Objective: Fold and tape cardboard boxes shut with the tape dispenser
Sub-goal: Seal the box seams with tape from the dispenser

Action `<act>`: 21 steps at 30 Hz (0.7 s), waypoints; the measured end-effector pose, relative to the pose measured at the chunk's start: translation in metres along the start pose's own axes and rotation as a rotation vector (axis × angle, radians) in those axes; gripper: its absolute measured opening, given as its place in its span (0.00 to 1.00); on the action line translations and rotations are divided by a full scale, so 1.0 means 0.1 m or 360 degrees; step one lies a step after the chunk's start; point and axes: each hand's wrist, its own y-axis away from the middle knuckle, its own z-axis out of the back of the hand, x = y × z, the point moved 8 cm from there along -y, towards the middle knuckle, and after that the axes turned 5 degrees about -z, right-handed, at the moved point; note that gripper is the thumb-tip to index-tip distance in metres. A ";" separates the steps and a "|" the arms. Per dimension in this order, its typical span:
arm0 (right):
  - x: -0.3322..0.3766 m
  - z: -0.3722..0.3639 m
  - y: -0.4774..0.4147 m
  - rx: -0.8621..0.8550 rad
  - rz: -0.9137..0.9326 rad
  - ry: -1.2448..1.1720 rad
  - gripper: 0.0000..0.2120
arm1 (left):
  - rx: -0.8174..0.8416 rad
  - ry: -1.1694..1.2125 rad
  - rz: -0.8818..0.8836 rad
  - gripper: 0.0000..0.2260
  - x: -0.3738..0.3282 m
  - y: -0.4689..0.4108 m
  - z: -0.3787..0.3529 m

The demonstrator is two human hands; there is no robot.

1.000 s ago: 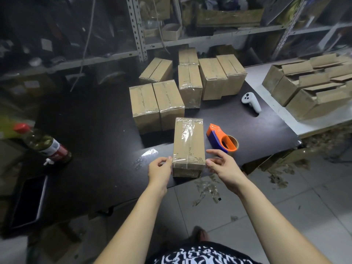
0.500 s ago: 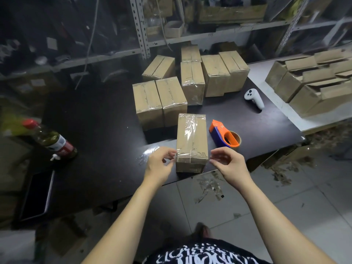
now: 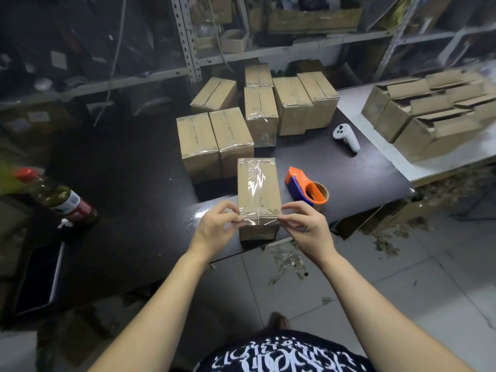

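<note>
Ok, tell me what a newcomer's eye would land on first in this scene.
The eye goes first to the taped box at the near edge of the black table, with the left hand and right hand pinching its near corners. Just right of it lies the orange-and-blue tape dispenser. Behind stands a cluster of sealed boxes, and open boxes crowd the white table at far right.

Taped boxes [image 3: 216, 142] block behind the near box [image 3: 259, 189], tape dispenser [image 3: 306, 187] just right; tabletop [image 3: 134, 189] leftward lies free
</note>
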 end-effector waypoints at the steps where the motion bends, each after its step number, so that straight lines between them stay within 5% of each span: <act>1: 0.00 0.01 -0.01 -0.0019 0.0018 0.0009 0.09 | 0.0006 -0.0019 -0.0018 0.03 0.00 0.00 -0.01; 9: -0.04 0.04 -0.03 -0.0128 0.0028 0.0010 0.09 | -0.0136 -0.0192 -0.0163 0.09 -0.10 0.02 -0.12; 13: -0.11 0.04 -0.02 -0.0137 -0.0038 -0.0017 0.09 | -0.0200 -0.0203 -0.0210 0.02 -0.13 0.03 -0.16; 21: -0.13 0.02 0.04 -0.0160 -0.0042 -0.0058 0.13 | -0.0222 -0.0474 -0.0347 0.12 -0.18 0.12 -0.25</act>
